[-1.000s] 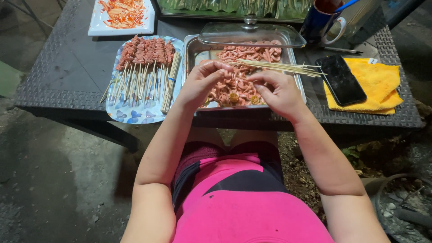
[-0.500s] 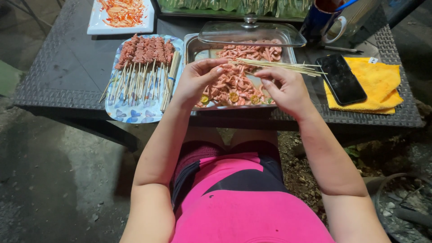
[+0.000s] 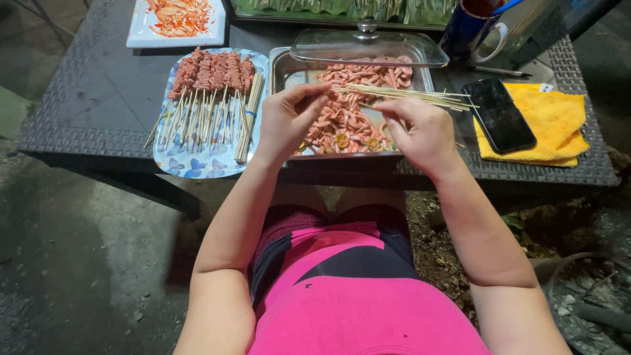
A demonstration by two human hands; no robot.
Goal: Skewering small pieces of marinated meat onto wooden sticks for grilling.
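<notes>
Two hands are held over the metal tray (image 3: 279,72): a soft, slippery meat strip (image 3: 328,105) is pinched by the left hand (image 3: 289,121), while a thin, stiff skewer (image 3: 368,105), best gripped near its blunt end, appears pinched in the right hand (image 3: 420,131).

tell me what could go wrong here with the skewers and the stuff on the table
The loose bundle of thin bamboo sticks lies across the metal tray's rim and could roll off. Their pointed ends sit close to the right hand and could prick it. The black phone on the yellow cloth lies beside the raw meat and could get smeared.
</notes>
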